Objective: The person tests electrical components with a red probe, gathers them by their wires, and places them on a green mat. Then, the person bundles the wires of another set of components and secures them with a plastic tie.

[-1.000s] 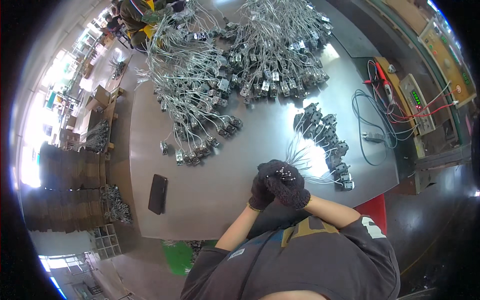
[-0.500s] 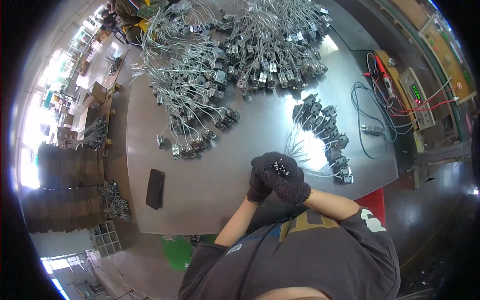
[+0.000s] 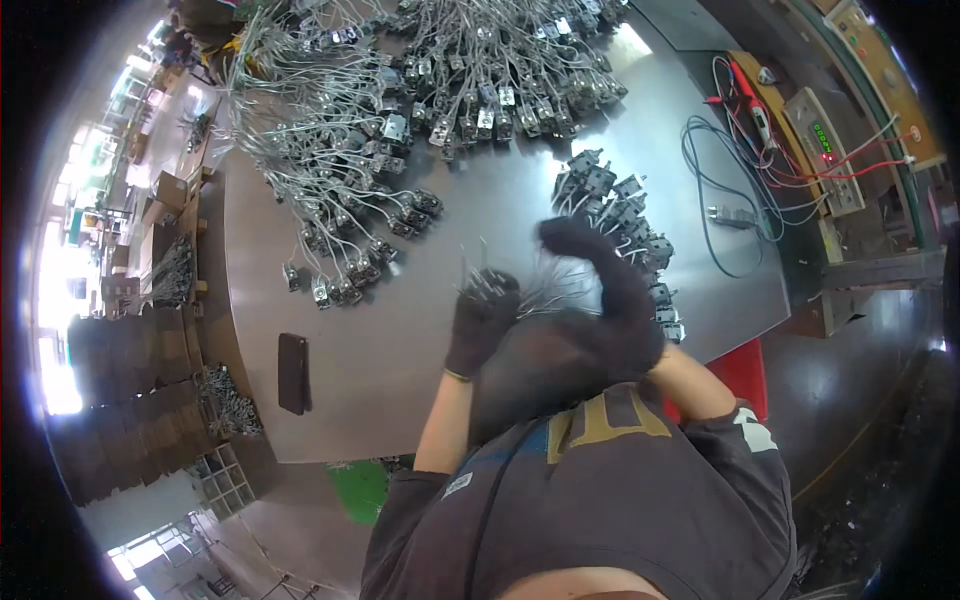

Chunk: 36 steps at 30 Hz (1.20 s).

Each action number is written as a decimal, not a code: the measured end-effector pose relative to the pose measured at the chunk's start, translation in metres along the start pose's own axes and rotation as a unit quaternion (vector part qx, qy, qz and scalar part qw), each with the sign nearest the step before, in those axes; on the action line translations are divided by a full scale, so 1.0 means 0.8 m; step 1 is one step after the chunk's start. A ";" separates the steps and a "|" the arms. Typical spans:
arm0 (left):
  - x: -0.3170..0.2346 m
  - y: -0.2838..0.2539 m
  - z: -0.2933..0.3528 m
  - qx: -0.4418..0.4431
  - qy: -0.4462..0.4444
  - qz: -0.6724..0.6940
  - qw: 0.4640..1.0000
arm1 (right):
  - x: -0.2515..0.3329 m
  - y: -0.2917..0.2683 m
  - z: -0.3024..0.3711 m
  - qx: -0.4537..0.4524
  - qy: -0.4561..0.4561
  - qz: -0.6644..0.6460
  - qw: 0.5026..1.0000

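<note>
Left grip (image 3: pixel 482 325) curled around silvery wires (image 3: pixel 488 287), right grip (image 3: pixel 622 300) too blurred to tell, green meter digits (image 3: pixel 821 137)

On the table (image 3: pixel 380 410), at left, lies a flat dark case (image 3: pixel 292 373). At right there is a corded plug (image 3: pixel 732 216) — and farther, a red probe (image 3: pixel 743 82) near a meter (image 3: pixel 825 150) with lit green digits. Brown cardboard (image 3: pixel 130 375) is piled at far left, a box (image 3: pixel 170 188) beyond it.
</note>
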State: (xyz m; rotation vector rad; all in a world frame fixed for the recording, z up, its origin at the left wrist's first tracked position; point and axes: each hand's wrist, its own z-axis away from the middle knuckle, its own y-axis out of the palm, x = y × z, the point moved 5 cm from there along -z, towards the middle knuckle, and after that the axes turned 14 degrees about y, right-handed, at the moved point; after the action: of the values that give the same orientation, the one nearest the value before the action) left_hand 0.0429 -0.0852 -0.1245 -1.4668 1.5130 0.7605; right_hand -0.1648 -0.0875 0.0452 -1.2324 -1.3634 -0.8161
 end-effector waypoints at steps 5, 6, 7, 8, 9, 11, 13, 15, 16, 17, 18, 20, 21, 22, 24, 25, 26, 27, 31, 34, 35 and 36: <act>-0.026 -0.030 -0.054 -0.153 -0.264 0.241 0.921 | -0.071 -0.126 0.029 -0.181 0.133 0.095 0.970; -0.026 -0.032 -0.061 -0.150 -0.268 0.241 0.920 | -0.088 -0.141 0.039 -0.182 0.179 0.130 0.958; -0.037 -0.039 -0.076 -0.129 -0.212 0.121 0.961 | -0.118 -0.154 0.053 -0.172 0.224 0.231 0.931; -0.042 -0.042 -0.090 -0.103 -0.148 0.000 0.984 | -0.137 -0.155 0.062 -0.162 0.240 0.242 0.926; -0.037 -0.052 -0.083 -0.193 0.028 -0.001 0.981 | -0.143 -0.149 0.067 -0.146 0.252 0.251 0.923; -0.043 -0.056 -0.089 -0.155 0.193 -0.078 0.966 | -0.139 -0.138 0.072 -0.135 0.203 0.256 0.935; -0.056 -0.041 -0.092 -0.136 0.310 -0.227 0.913 | -0.138 -0.125 0.077 -0.093 0.156 0.218 0.959; 0.015 -0.061 -0.075 -0.211 0.131 -0.095 0.964 | -0.139 -0.110 0.077 -0.085 0.166 0.277 0.943; 0.060 -0.063 -0.064 -0.270 -0.057 0.048 0.960 | -0.148 -0.105 0.078 -0.087 0.181 0.267 0.943; 0.057 -0.065 -0.064 -0.292 -0.066 0.004 0.954 | -0.156 -0.100 0.079 -0.086 0.194 0.257 0.943; 0.064 -0.067 -0.067 -0.293 -0.067 0.003 0.954 | -0.157 -0.095 0.078 -0.058 0.175 0.270 0.945; 0.080 -0.077 -0.075 -0.320 -0.030 0.026 0.947 | -0.145 -0.084 0.076 -0.046 0.203 0.254 0.945; 0.079 -0.078 -0.081 -0.320 -0.032 0.023 0.946 | -0.140 -0.075 0.072 -0.037 0.230 0.238 0.943; 0.079 -0.080 -0.084 -0.340 -0.037 0.024 0.939 | -0.142 -0.065 0.069 -0.035 0.231 0.236 0.943; 0.080 -0.081 -0.086 -0.360 -0.044 0.024 0.931 | -0.141 -0.058 0.067 -0.100 0.195 0.240 0.946; 0.081 -0.081 -0.086 -0.372 -0.045 0.043 0.926 | -0.140 -0.056 0.068 -0.098 0.197 0.240 0.946; 0.080 -0.081 -0.086 -0.383 -0.047 0.061 0.920 | -0.136 -0.051 0.067 -0.087 0.167 0.271 0.944; 0.079 -0.080 -0.086 -0.385 -0.048 0.060 0.920 | -0.132 -0.047 0.068 -0.075 0.138 0.302 0.940; 0.088 -0.085 -0.080 -0.392 -0.067 0.055 0.916 | -0.120 -0.033 0.087 -0.097 0.069 0.381 0.917; 0.090 -0.088 -0.083 -0.380 -0.052 0.057 0.922 | -0.143 -0.034 0.093 0.051 0.205 0.395 0.894; 0.086 -0.087 -0.084 -0.366 -0.040 0.044 0.929 | -0.146 -0.038 0.099 0.081 0.119 0.391 0.909; 0.085 -0.086 -0.083 -0.366 -0.041 0.044 0.929 | -0.148 -0.038 0.104 0.112 0.031 0.382 0.917</act>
State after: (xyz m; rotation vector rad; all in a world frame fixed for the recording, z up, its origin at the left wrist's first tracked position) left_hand 0.1046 -0.1832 -0.1466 -1.8659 1.2890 1.5368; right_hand -0.2286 -0.0422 -0.0808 -1.3890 -0.7785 -0.1375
